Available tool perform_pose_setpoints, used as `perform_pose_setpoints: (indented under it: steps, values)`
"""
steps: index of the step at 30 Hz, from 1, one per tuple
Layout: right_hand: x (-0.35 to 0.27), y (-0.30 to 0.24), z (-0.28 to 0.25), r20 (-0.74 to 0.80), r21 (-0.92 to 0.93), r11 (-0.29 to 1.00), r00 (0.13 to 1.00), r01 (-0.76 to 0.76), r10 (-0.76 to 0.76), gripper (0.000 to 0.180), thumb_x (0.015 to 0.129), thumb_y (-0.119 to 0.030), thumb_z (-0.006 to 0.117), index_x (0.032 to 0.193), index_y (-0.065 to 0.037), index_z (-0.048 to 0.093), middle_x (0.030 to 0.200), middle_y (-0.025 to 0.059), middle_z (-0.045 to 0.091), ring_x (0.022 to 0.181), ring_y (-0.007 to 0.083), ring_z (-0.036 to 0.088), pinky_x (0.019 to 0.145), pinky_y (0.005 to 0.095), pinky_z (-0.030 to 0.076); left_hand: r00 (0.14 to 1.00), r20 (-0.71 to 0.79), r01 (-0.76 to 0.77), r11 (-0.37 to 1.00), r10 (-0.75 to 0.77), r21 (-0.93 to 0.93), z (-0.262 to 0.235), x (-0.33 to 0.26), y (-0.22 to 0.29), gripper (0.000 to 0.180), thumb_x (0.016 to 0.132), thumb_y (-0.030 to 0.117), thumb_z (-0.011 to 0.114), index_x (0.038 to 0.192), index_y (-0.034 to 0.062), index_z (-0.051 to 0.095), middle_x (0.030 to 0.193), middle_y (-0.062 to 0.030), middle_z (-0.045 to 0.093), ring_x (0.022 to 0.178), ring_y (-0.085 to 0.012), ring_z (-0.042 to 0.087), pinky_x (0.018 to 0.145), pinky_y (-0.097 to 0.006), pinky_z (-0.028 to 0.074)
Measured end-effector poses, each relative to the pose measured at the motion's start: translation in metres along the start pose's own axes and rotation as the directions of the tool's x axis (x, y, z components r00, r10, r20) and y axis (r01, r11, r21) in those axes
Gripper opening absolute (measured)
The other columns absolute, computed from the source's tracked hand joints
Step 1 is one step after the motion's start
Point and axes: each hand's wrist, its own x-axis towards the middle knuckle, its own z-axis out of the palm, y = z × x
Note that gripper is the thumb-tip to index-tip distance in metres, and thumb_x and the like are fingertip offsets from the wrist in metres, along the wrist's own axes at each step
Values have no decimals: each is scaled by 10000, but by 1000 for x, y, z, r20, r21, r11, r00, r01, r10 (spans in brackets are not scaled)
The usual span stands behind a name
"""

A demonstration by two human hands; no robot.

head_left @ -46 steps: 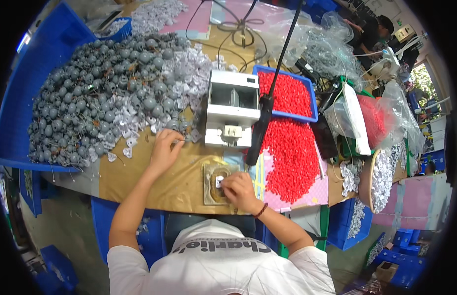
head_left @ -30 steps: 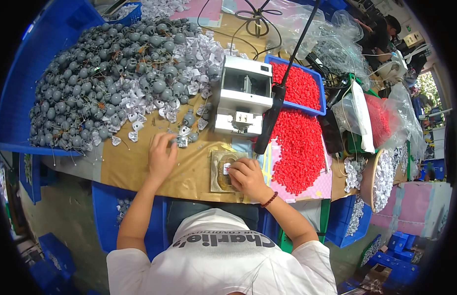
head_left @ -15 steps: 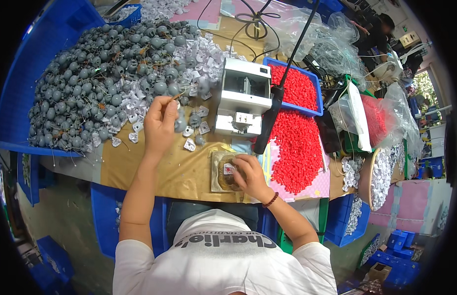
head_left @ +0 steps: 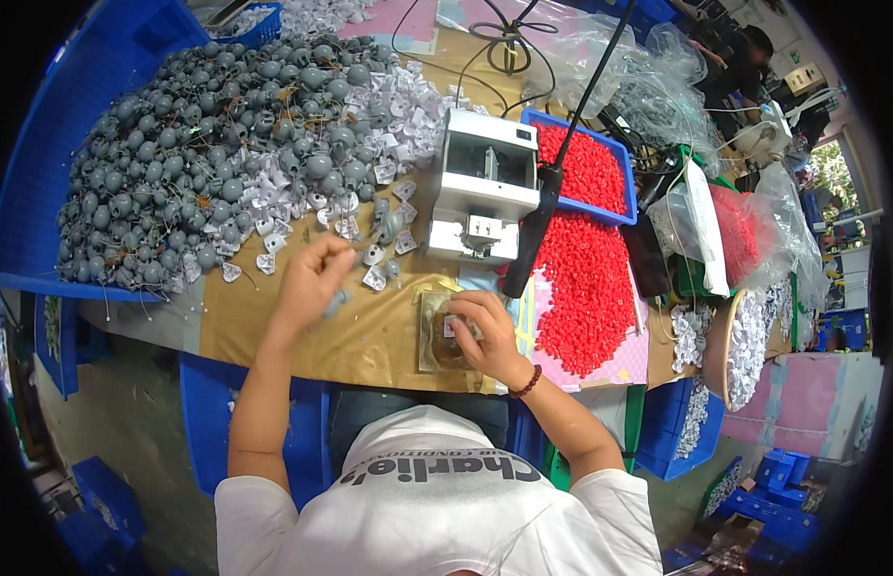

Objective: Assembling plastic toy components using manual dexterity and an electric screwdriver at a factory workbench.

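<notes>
My left hand (head_left: 315, 278) is over the brown-covered table, left of the machine, with its fingertips pinched together. Beside its palm hangs a blurred grey ball-shaped part (head_left: 338, 303); its thin wire cannot be made out now. My right hand (head_left: 487, 336) rests at a small square block (head_left: 429, 357) near the table's front edge. Its bent fingers close around a small white plastic piece (head_left: 450, 326) with red on it, partly hidden by the fingers. Just beyond my left hand lie loose white caps (head_left: 374, 277) and a few grey balls (head_left: 387, 226).
A white bench machine (head_left: 480, 192) stands ahead. At left, a big pile of grey balls (head_left: 158, 173) fills a blue bin (head_left: 34, 192), with white caps (head_left: 408, 115) beside it. Red pieces (head_left: 581, 298) lie right of a black rod (head_left: 535, 230), below a blue tray (head_left: 631, 182).
My left hand has come down toward me from the pile's edge, bringing the grey ball-shaped part along. My right hand stays at the block, its fingers now closer around the white piece.
</notes>
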Motion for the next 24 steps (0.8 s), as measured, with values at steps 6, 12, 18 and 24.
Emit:
perform_pose_setpoints:
  steps: [6,12,18,24]
  values:
    - [42,-39,-6,12,236,972,1000,-13,11,319,878,-36,736,1189,-11,670,1108,143,693,1013,305,678,884,394,542,910,361,256,961,-203,-106,49,-37,28,127,1031,173,660,1030,46,662,805,53,603,681,-15,521,640,-206,460]
    - [7,-25,-16,357,439,660,792,-610,495,202,961,-63,709,1157,-15,715,974,93,735,832,146,689,734,287,549,764,579,596,657,-286,-462,82,-49,-19,221,1034,217,667,1160,41,624,898,6,603,767,-63,609,696,-241,541]
    - [-20,7,-30,245,-97,983,954,-156,175,239,810,15,730,1039,-51,734,945,127,699,806,334,703,690,388,580,955,295,-22,987,-27,161,105,-80,-32,207,929,89,712,1117,31,650,1085,-116,633,989,-271,647,855,-368,534]
    - [-26,17,-10,316,-259,961,948,101,-14,329,743,-46,709,1071,-57,700,1008,106,664,872,305,665,743,410,555,911,342,-368,828,230,424,116,-96,-41,170,861,55,727,1020,34,673,1065,-124,613,999,-341,615,854,-439,523]
